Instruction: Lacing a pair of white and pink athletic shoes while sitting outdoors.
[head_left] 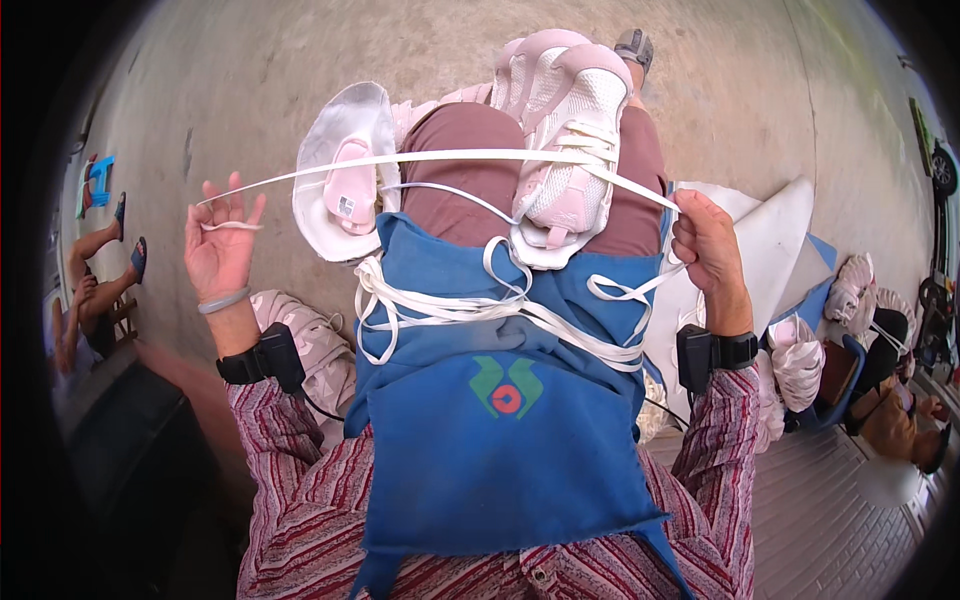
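Observation:
A white flat shoelace (430, 157) runs taut across my lap, over a pink and white mesh shoe upper (560, 195) that lies toe away on my thighs. My right hand (708, 245) is closed on one end, fingers curled in. My left hand (222, 255) is raised palm up at the other end; the lace is caught between its fingers, and a short piece crosses them. White laces (450, 303) lie bundled over my blue apron (480, 450). Beside my left thigh sits a white shoe piece (318, 215) with a pink tongue (350, 185).
More pink uppers (535, 65) rest beyond my knees, and a bundle (310, 345) lies by my left forearm. White sheet material (770, 235) is at my right. Other uppers (800, 360) stand further right, near a seated person (890, 430). Another person's legs (105, 250) show far left.

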